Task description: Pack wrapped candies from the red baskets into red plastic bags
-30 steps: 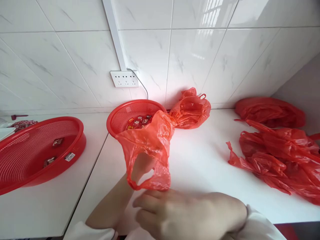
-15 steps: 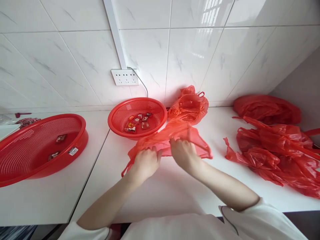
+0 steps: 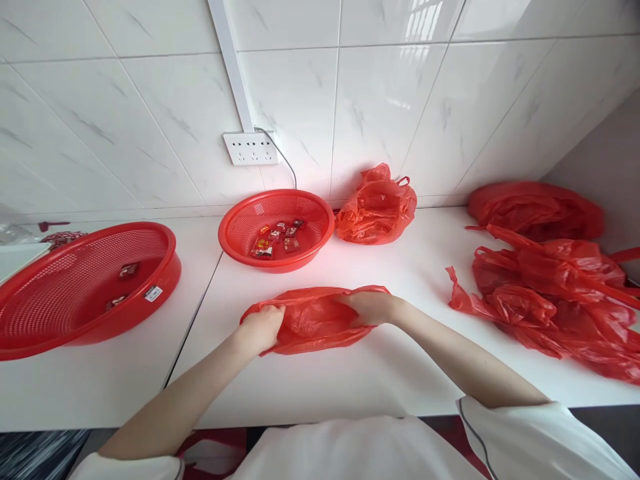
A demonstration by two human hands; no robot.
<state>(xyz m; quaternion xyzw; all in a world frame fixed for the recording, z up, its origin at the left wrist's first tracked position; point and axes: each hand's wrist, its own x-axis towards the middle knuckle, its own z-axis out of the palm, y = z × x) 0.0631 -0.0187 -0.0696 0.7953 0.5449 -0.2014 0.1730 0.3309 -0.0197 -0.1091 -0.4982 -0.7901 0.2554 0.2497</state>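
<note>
red bag (image 3: 316, 321) brought down low over the counter (image 3: 310, 387) – kinda pulled clear of the smaller basket (image 3: 277, 265), mouth now spread wide, left edge pinched by the left hand (image 3: 263, 329), right hand (image 3: 373, 307) slipped inside

The bare left hand (image 3: 263, 327) curls in a grip; to its right, apart, the bare right hand (image 3: 373, 308) points inward, fingertips hidden.

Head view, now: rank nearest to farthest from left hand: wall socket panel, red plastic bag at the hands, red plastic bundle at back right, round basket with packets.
1. Red plastic bag: touching the left hand.
2. Round basket: beyond the bag, toward the wall.
3. Wall socket panel: on the tiles, above and behind the basket.
4. Red plastic bundle: far right, back corner.
</note>
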